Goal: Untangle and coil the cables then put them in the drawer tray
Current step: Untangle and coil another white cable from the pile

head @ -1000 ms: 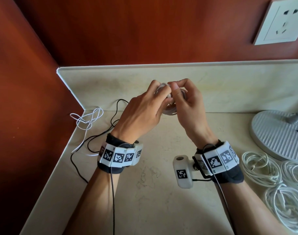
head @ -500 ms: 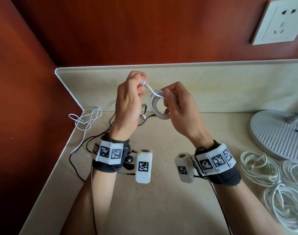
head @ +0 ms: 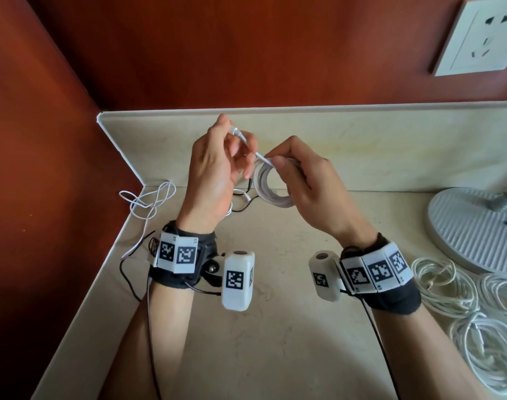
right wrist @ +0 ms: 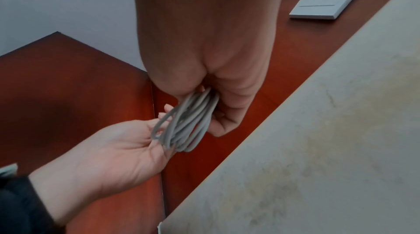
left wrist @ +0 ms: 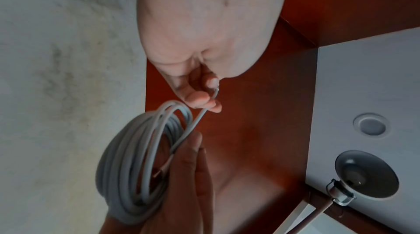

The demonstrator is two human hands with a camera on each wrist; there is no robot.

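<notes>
Worktop [head: 275, 327] carried three finished white coils [head: 463, 298] at the right by the lamp base [head: 463, 226]; a white and black tangle [head: 148, 203] lay loose at the left corner, no drawer tray in view. Both hands were up over the worktop's back. Vs 1 s ago, when both were bunched on the white cable coil [head: 271, 183], left hand [head: 214, 171] had swung up and away, pinching the plug end [head: 237, 131] w/ a short taut tail. Right hand [head: 307, 183] gripped the coil. Prob. the last tail was left to wrap or tuck; coil nearly done, not yet stowed.
</notes>
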